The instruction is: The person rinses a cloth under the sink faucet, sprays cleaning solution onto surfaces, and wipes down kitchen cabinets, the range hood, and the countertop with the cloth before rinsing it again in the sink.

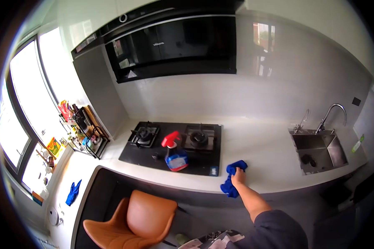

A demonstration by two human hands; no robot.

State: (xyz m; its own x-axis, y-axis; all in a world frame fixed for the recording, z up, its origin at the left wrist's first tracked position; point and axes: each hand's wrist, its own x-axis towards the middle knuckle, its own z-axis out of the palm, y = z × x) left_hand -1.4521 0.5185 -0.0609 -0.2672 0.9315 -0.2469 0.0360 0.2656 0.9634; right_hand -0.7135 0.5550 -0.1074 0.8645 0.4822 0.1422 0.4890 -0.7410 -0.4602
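My right hand (238,177) is closed on a bright blue cloth (228,189) on the white countertop (270,164), to the right of the stove. The cloth is bunched, and its lower end reaches the counter's front edge. To the left of my hand, a spray bottle (177,159) with a red trigger head and blue contents stands on the black gas stove (153,159). My left hand is out of view.
A steel sink (316,143) with a curved faucet (334,108) lies at the right. A brown chair (149,216) stands before the counter. At the left are a rack (87,128) of bottles and utensils and a blue crumpled cloth or glove (73,192). A black range hood (174,50) hangs above.
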